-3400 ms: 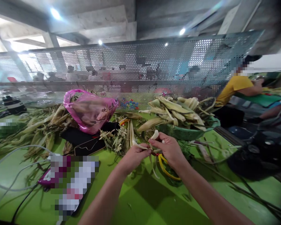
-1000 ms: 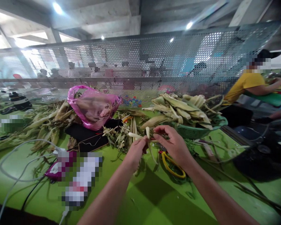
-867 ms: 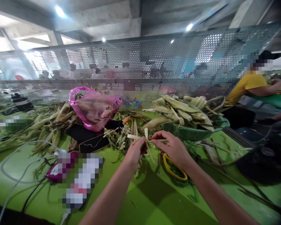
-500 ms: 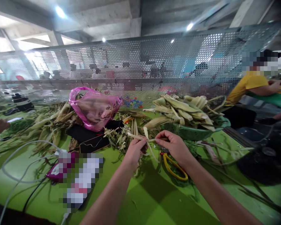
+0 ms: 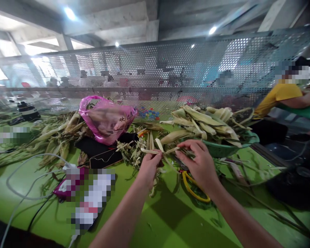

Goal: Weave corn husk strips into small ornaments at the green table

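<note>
Ceiling lamps (image 5: 70, 13) glaring, daylight from the left, dark shadow across green tabletop (image 5: 150, 232); background hazy, edges stretched

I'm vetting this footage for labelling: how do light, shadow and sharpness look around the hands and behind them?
Head view: a dark shadow lies on the green table between the forearms; head view: the left hand and right hand are readable, if slightly soft; head view: ceiling lights flare bluish-white, and shapes behind the perforated screen look hazy.

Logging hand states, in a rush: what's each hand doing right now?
Left hand: closed, pinching pale husk strips.
Right hand: at one strip's tip; whether it grips cannot be told.
</note>
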Tool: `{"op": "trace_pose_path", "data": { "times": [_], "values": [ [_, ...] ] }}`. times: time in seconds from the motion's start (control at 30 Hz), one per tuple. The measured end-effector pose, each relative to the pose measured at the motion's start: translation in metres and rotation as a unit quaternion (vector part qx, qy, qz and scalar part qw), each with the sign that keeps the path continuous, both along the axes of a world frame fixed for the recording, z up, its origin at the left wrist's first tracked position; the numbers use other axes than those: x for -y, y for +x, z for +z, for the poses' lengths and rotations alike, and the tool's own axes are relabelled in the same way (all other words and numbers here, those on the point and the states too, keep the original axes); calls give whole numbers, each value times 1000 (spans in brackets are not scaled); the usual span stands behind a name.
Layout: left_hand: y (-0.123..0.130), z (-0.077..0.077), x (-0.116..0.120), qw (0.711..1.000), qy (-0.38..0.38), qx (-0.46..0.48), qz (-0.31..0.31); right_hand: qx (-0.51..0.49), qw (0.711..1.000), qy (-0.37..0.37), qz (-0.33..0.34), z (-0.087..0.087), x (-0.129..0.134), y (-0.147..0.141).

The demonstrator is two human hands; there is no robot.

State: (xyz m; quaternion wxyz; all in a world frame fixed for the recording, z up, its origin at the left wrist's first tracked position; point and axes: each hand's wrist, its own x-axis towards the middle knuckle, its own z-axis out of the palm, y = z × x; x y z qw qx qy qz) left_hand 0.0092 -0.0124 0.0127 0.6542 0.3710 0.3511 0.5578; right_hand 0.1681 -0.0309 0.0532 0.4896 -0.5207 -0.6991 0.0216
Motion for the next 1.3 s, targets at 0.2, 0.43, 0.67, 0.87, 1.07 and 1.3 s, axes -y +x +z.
{"op": "trace_pose_path", "data": {
  "times": [0.2, 0.43, 0.67, 0.87, 1.07, 1.3],
  "values": [
    [2, 5, 2, 999, -5, 43, -25, -20, 980, -177, 94, -10, 3, -15],
    [1, 7, 3, 999, 7, 50, -11, -141, 953, -237, 123, -24, -1, -19],
    [0, 11, 3, 999, 5, 43, -3, -168, 946, -229, 154, -33, -6, -22],
    [-4, 12, 1, 999, -27, 34, -29, -251, 919, -247, 179, -27, -8, -21],
    [-4, 11, 3, 998, 37, -15, -51, -374, 866, -277, 181, -20, -4, -17],
    [-4, 12, 3, 996, 46, -28, -76, -368, 881, -256, 155, -15, -1, -21]
  ]
}}
